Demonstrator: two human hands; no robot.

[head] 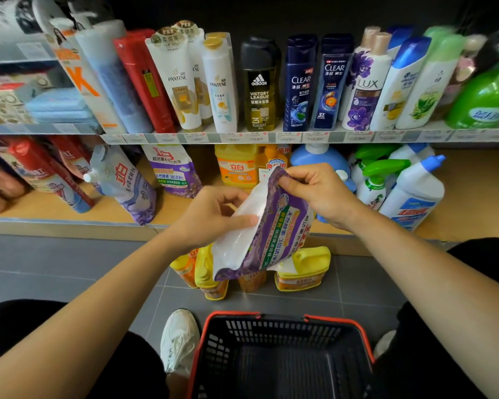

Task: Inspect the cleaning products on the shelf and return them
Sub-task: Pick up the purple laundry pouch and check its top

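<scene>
Head view: both hands are up in front of the lower shelf, sharing a purple pouch. The left hand grips its white back, thumb pressed flat on it; the right hand pinches the top edge. The pouch hangs tilted above yellow bottles on the floor. A black basket sits nearest.

PANTENE: white tube, white bottle | adidas VICTORY LEAGUE: black-capped bottle | CLEAR: left dark-blue bottle, right dark-blue bottle | LUX: purple-flowered bottle | 天然酵素: foreground purple pouch
</scene>
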